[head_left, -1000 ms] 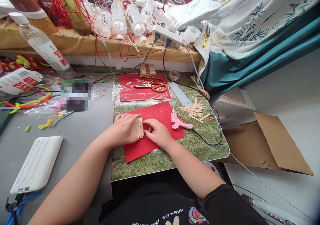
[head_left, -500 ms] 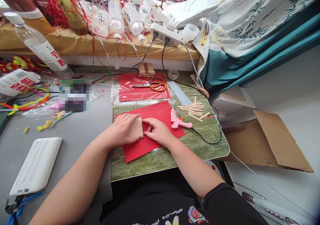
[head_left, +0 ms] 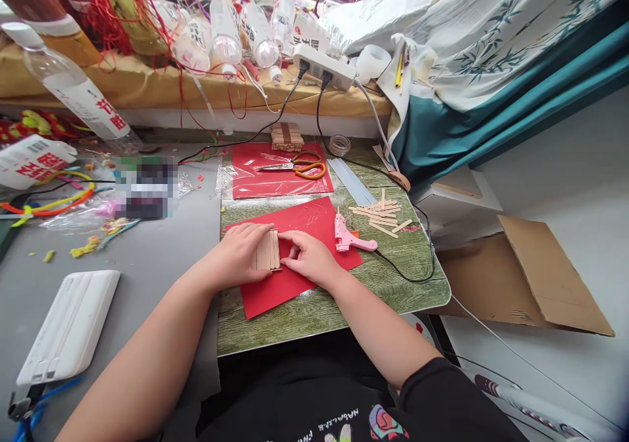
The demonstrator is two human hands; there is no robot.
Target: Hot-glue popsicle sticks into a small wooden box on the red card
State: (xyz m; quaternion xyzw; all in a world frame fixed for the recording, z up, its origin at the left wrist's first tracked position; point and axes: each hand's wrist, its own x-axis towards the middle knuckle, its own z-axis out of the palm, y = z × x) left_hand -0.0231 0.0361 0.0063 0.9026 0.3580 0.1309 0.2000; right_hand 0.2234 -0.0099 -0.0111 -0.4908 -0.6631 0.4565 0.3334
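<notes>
A small panel of pale wooden sticks (head_left: 268, 251) laid side by side rests on a red paper sheet (head_left: 275, 285) on the green wood-grain board (head_left: 344, 304). My left hand (head_left: 240, 254) lies flat over the panel's left part, fingers stretched out and pressing down. My right hand (head_left: 307, 257) touches the panel's right edge, fingers curled and pressed against the outer stick. A pink glue gun (head_left: 350, 238) lies just right of my right hand.
Loose wooden sticks (head_left: 383, 214) lie behind the glue gun. Orange-handled scissors (head_left: 302, 165) rest on a second red sheet (head_left: 255, 180), with a stick stack (head_left: 286, 136) behind. A white flat box (head_left: 69, 327) sits left; bottles and a power strip (head_left: 324, 69) crowd the back ledge.
Both hands stay on the stick panel; the view has shifted slightly, and the fingers of my right hand have barely adjusted at the panel's edge.
</notes>
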